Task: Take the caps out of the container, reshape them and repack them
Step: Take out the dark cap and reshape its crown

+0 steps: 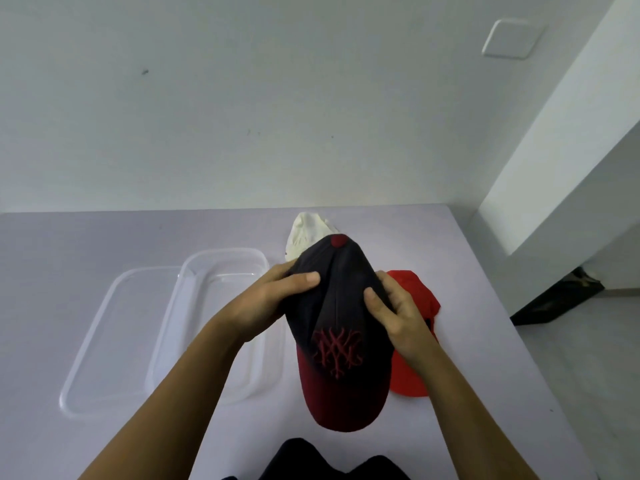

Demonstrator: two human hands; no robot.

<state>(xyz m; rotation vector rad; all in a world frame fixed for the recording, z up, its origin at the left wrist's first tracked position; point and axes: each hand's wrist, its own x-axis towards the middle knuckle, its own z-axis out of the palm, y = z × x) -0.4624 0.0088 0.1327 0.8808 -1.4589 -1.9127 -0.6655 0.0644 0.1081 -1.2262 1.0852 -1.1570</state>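
I hold a dark navy cap (337,320) with a dark red brim, red top button and red embroidered logo above the table, brim pointing toward me. My left hand (277,299) grips the crown's left side, thumb on top. My right hand (391,310) grips the crown's right side. A bright red cap (412,372) lies on the table under and right of the held cap, partly hidden. A cream white cap (308,233) sits behind it, partly covered. The clear plastic container (221,271) stands to the left with nothing visible inside.
A clear lid (104,341) lies flat left of the container. The pale table (69,244) ends at a white wall behind and at its right edge (502,306), beyond which the floor drops away. A dark garment (311,459) shows at the near edge.
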